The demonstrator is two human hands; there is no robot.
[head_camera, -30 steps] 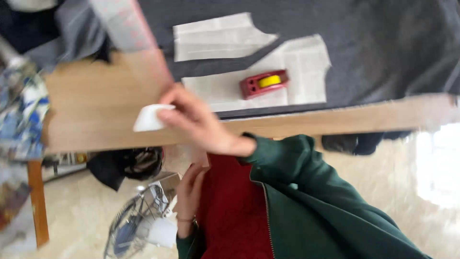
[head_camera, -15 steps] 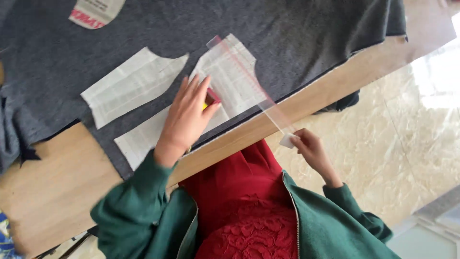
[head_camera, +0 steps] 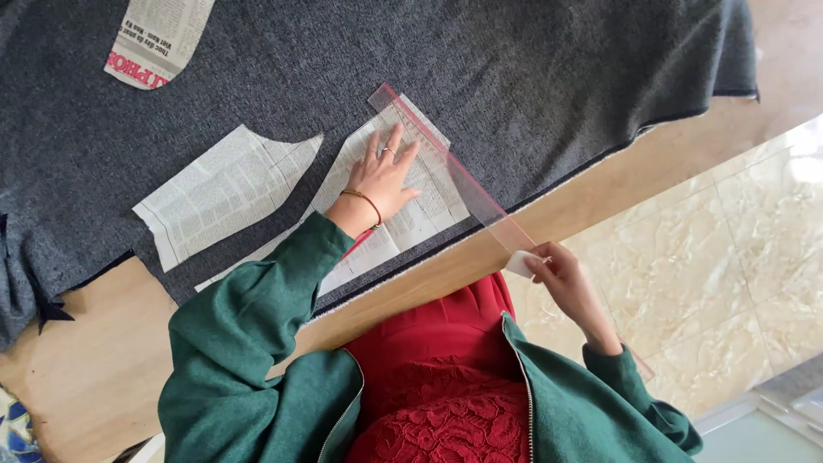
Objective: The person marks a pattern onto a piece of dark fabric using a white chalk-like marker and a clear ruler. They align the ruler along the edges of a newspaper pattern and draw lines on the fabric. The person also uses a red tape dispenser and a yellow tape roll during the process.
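Observation:
My left hand (head_camera: 381, 176), with a bracelet and a ring, lies flat with fingers spread on a newspaper pattern piece (head_camera: 420, 210) on dark grey fabric (head_camera: 531, 77). Its fingertips touch a clear ruler with a red edge (head_camera: 454, 176), which runs slantwise from the pattern's far corner to the table's near edge. My right hand (head_camera: 566, 279) pinches a small white piece of chalk (head_camera: 519, 262) at the ruler's near end, just off the table edge. A bit of something red (head_camera: 362, 243) shows under my left wrist.
A second newspaper pattern piece (head_camera: 219, 193) lies left of the first, and a third (head_camera: 154, 39) at the far left top. The wooden table (head_camera: 86, 369) shows bare at the near left. Pale tiled floor (head_camera: 729, 257) lies to the right.
The view has swung from the table's near edge to the fabric. My left hand has settled flat on the pattern beside the ruler. My right hand has brought the chalk to the ruler's near end.

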